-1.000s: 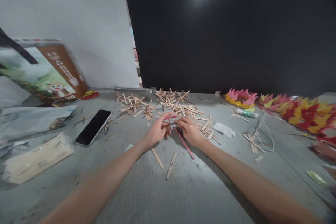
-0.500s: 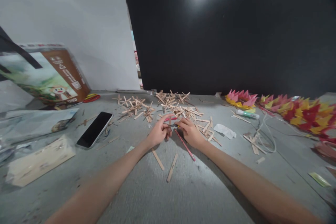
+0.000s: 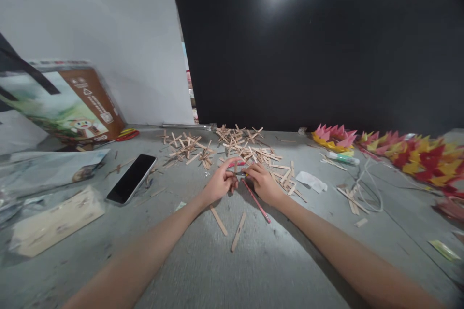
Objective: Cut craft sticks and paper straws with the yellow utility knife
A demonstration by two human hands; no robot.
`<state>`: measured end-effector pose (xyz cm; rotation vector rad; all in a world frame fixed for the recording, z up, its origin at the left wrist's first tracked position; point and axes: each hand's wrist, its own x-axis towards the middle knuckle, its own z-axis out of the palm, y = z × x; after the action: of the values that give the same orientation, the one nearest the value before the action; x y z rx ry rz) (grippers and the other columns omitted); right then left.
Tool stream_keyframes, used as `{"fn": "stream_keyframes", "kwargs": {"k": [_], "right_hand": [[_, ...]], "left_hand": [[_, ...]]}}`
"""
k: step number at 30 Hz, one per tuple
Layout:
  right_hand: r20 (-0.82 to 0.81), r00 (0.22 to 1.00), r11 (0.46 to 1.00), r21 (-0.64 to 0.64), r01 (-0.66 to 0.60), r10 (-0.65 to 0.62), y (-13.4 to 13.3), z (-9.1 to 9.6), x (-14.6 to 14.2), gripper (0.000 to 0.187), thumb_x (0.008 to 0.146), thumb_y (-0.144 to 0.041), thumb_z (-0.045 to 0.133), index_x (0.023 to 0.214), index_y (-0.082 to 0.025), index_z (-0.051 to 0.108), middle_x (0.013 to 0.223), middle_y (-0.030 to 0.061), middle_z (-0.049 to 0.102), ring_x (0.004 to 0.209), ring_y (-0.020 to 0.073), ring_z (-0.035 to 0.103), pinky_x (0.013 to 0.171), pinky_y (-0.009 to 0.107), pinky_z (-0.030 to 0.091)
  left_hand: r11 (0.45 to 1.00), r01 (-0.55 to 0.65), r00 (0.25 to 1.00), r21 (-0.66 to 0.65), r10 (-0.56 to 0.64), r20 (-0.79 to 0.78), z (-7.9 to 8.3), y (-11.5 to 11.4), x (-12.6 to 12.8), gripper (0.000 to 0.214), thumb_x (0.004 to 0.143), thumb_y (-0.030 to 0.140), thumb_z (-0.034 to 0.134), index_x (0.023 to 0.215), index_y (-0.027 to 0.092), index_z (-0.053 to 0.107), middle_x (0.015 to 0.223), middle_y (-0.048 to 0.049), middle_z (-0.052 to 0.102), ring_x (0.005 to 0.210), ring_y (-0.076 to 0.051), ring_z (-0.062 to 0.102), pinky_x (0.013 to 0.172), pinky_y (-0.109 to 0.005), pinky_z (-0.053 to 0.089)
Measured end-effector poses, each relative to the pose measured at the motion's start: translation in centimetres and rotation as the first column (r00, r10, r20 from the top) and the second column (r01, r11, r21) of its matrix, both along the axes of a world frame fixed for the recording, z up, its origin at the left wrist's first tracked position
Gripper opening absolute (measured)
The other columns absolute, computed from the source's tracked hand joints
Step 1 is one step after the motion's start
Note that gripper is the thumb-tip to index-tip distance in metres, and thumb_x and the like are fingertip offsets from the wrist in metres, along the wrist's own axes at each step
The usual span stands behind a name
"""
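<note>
My left hand (image 3: 219, 183) has its fingers curled around a wooden craft stick (image 3: 236, 167), which stands nearly upright at the fingertips. Close beside it, my right hand (image 3: 263, 182) pinches a small, thin tool (image 3: 240, 173) with a dark tip that meets the stick; its exact kind cannot be made out. A red-pink pencil (image 3: 258, 203) lies on the table below the right hand. Two loose craft sticks, a left one (image 3: 219, 220) and a right one (image 3: 238, 232), rest nearer to me. Behind the hands spreads a pile of crossed craft sticks (image 3: 237, 141).
On the left are a phone (image 3: 131, 179), a plastic-wrapped pack (image 3: 58, 222), red-yellow scissors (image 3: 127, 135) and a printed bag (image 3: 83, 106). Rightward lie crumpled tissue (image 3: 311, 181), a glue tube (image 3: 342, 158), a white cable (image 3: 377, 195) and folded paper flowers (image 3: 334, 137).
Both hands hold nearly the same pose over the same spot. The whole view has shifted very slightly; nothing was picked up or let go.
</note>
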<state>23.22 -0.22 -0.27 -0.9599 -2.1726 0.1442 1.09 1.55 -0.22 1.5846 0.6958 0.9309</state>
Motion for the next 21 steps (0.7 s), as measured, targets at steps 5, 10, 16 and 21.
{"fn": "stream_keyframes", "kwargs": {"k": [5, 10, 16, 21], "right_hand": [[0.003, 1.0, 1.0, -0.004, -0.01, 0.01, 0.23, -0.15, 0.01, 0.045, 0.099, -0.002, 0.046, 0.13, -0.027, 0.068, 0.109, 0.0091, 0.068, 0.109, 0.0275, 0.056, 0.1, 0.047, 0.049], [-0.001, 1.0, 1.0, -0.004, -0.01, 0.01, 0.34, -0.33, -0.03, 0.042, 0.099, -0.004, 0.047, 0.129, -0.026, 0.068, 0.11, 0.009, 0.068, 0.107, 0.0271, 0.057, 0.101, 0.047, 0.048], [0.005, 1.0, 1.0, 0.009, -0.002, 0.002, 0.27, -0.41, 0.0, 0.043, 0.098, -0.003, 0.046, 0.128, -0.026, 0.068, 0.11, 0.0095, 0.068, 0.108, 0.0275, 0.057, 0.099, 0.047, 0.05], [0.015, 1.0, 1.0, 0.011, 0.003, -0.003, 0.18, -0.24, 0.0, 0.046, 0.096, -0.001, 0.048, 0.129, -0.027, 0.068, 0.109, 0.009, 0.068, 0.108, 0.0276, 0.057, 0.097, 0.046, 0.05]], "left_hand": [[1.0, -0.025, 1.0, -0.018, 0.025, -0.012, 0.11, -0.09, 0.21, 0.076, 0.081, 0.015, 0.052, 0.156, 0.02, 0.037, 0.065, 0.0053, 0.065, 0.044, -0.01, 0.055, 0.049, -0.019, 0.046], [0.999, -0.035, 0.999, -0.032, 0.034, -0.022, 0.22, -0.21, 0.33, 0.076, 0.082, 0.016, 0.053, 0.156, 0.021, 0.037, 0.065, 0.0052, 0.066, 0.044, -0.01, 0.055, 0.048, -0.019, 0.045], [0.998, -0.047, 0.999, -0.036, 0.046, -0.018, 0.66, -0.49, 0.4, 0.073, 0.083, 0.018, 0.055, 0.155, 0.02, 0.038, 0.064, 0.0058, 0.065, 0.042, -0.008, 0.052, 0.048, -0.018, 0.042], [0.999, -0.043, 0.999, -0.029, 0.042, -0.021, 0.78, -0.53, 0.43, 0.074, 0.083, 0.018, 0.054, 0.155, 0.019, 0.038, 0.063, 0.0059, 0.065, 0.042, -0.008, 0.051, 0.047, -0.018, 0.041]]}}
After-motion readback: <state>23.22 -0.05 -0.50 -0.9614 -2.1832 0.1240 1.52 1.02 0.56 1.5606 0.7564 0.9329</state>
